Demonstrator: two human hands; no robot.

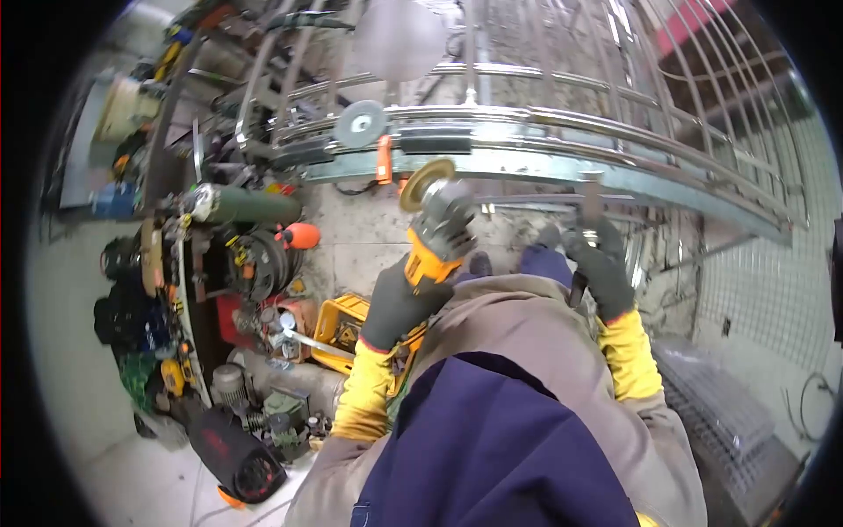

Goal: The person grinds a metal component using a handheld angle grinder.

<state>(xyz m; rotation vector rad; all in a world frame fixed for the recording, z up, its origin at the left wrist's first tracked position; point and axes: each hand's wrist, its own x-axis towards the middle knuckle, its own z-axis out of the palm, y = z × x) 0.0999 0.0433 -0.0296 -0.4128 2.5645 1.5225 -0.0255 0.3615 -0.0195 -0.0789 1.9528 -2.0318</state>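
Observation:
My left hand (406,303), in a dark glove and yellow cuff, is wrapped around the yellow body of an angle grinder (432,255). The grinder's tan disc (428,184) points up and away from me, just below the metal rail. My gloved right hand (604,274) is closed around a narrow metal bar (592,200), which sticks out above and below the fist. Ahead of both hands runs a steel beam (527,165) with shiny tubes (606,140) over it. A grey round disc (361,124) and an orange piece (384,160) sit at its left part.
A barred metal frame (544,83) fills the far side. To the left are a green gas cylinder (250,205), a hose reel (263,263), a yellow crate (338,318) and a black cylindrical speaker (235,452). Wire mesh panels (720,395) lie at the right.

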